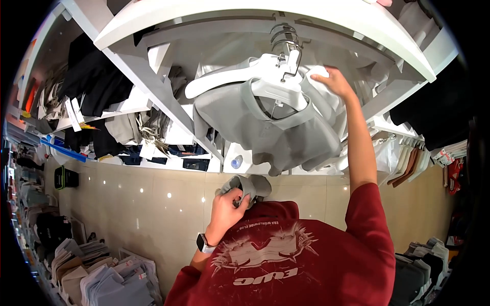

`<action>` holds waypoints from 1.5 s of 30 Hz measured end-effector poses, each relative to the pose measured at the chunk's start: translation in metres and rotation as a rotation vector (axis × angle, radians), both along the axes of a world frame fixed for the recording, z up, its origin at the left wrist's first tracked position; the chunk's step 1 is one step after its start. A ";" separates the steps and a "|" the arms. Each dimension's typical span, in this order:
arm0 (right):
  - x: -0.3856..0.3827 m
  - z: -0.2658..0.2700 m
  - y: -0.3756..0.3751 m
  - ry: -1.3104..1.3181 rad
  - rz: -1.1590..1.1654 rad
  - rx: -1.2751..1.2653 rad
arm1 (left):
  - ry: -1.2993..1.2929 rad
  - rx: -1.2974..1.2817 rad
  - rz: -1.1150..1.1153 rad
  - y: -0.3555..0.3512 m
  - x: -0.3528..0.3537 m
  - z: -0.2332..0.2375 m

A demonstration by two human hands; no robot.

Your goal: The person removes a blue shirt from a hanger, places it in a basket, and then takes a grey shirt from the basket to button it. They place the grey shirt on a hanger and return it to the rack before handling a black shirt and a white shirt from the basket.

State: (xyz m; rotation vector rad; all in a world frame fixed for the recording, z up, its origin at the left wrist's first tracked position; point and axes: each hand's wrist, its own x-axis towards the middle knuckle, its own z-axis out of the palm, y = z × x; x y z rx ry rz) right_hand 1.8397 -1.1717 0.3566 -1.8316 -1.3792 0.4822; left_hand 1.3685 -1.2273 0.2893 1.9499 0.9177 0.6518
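My left hand (pixel 227 210), with a watch on the wrist, is closed on a bunched grey garment (pixel 261 186) in front of my chest. A grey shirt (pixel 224 115) hangs from the rack ahead, nearest to me, on a white hanger (pixel 278 92). Another white hanger (pixel 219 83) shows just behind it, and several metal hooks crowd together above. My right hand (pixel 334 83) reaches up to the right side of these clothes. Its thumb and fingers are closed at the shoulder of a white shirt (pixel 321 93) behind the grey one; part of the grip is hidden.
A white shelf edge (pixel 265 13) curves over the rack. Dark folded clothes (pixel 97 76) fill the left shelves. A small bottle (pixel 237 161) stands on the bottom shelf. Stacked garments (pixel 120 283) lie behind me at left, with more hanging clothes (pixel 408 166) at right. A black basket (pixel 66 177) sits on the tiled floor.
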 end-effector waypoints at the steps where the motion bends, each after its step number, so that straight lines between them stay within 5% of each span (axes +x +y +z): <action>1: 0.005 -0.001 0.010 -0.107 -0.078 0.063 | -0.001 0.004 -0.001 0.001 0.000 0.000; 3: 0.012 0.005 0.026 -0.214 -0.158 0.127 | 0.000 0.009 -0.004 0.001 -0.001 0.002; 9: -0.018 0.042 0.056 -0.128 0.078 -0.127 | -0.011 -0.012 -0.014 0.003 -0.003 0.005; 12: -0.008 0.004 0.067 0.092 0.094 -0.075 | -0.019 -0.014 -0.032 0.004 -0.005 0.010; 13: -0.011 -0.003 0.065 0.002 0.047 0.057 | -0.028 -0.026 -0.041 0.005 -0.006 0.011; 17: -0.008 0.010 0.052 -0.198 0.028 -0.091 | -0.011 -0.073 -0.052 0.008 -0.010 0.018; 20: -0.004 0.011 0.026 -0.299 -0.095 0.019 | -0.071 -0.241 -0.045 0.014 -0.013 0.013; 22: -0.052 0.025 -0.018 -0.493 -0.380 0.259 | -0.114 -0.317 -0.080 0.017 -0.016 0.005; 25: -0.152 0.023 -0.079 -0.221 -0.653 0.655 | -0.195 -0.556 -0.189 0.027 -0.018 0.022; 27: -0.228 0.011 -0.112 0.375 -0.422 0.517 | -0.285 -0.666 -0.199 0.031 -0.016 0.026; 28: -0.247 -0.007 -0.126 0.264 -0.148 0.361 | -0.370 -0.768 -0.214 0.032 -0.016 0.029; 30: -0.304 -0.018 -0.125 0.353 0.051 0.116 | -0.376 -0.803 -0.284 0.037 -0.013 0.036; 32: -0.326 -0.023 -0.122 0.463 0.079 -0.077 | -0.286 -0.703 -0.400 0.038 -0.006 0.037; 36: -0.332 -0.035 -0.119 0.518 0.041 -0.066 | -0.146 -0.517 -0.421 0.041 -0.004 0.040; 39: -0.341 -0.041 -0.115 0.319 0.007 0.078 | -0.099 -0.487 -0.411 0.047 -0.005 0.040; 45: -0.338 -0.043 -0.116 0.360 0.060 0.109 | -0.211 -0.645 -0.332 0.050 -0.010 0.043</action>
